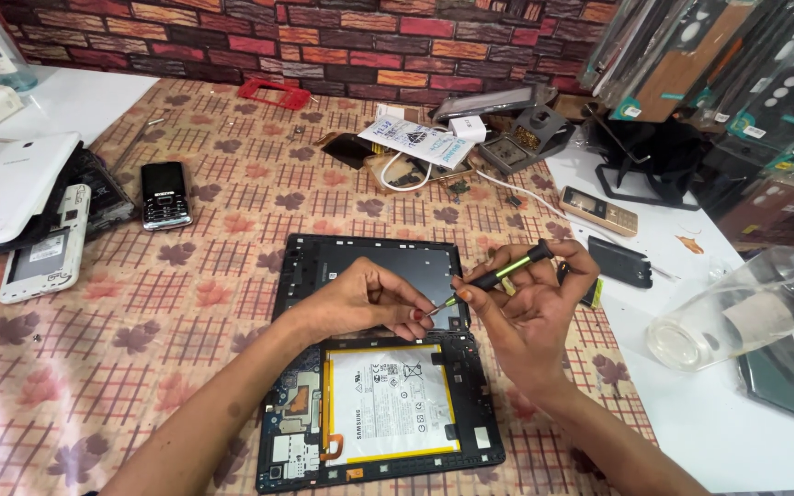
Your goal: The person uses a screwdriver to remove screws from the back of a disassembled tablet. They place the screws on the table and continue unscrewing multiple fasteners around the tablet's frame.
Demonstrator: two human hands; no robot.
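Hanging packages (691,55) crowd the upper right corner, flat card-backed sleeves in brown, black and clear plastic with small yellow and green tags. A white printed leaflet (411,140) with blue marks lies near the brick wall, beside a small white charger block (469,128). On the opened tablet (388,404), one white rectangular battery label (391,402) sits inside a yellow-edged frame.

Three handsets show on the bench (121,321): one black keypad phone (164,194), one white phone lying back-open (46,246) at the left, and one gold keypad phone (602,211) at the right. One clear plastic jar (737,308) lies tipped on its side.

The left hand (365,301) rests palm-down across the tablet's middle, its fingers curled together and pinched at the tip of the screwdriver (498,269). The right hand (544,298) is raised just beside it, its fingers closed around the black-and-green screwdriver handle, the shaft slanting down toward the left fingertips. The tablet lies flat on the patterned cloth in front of the person, its back cover off.
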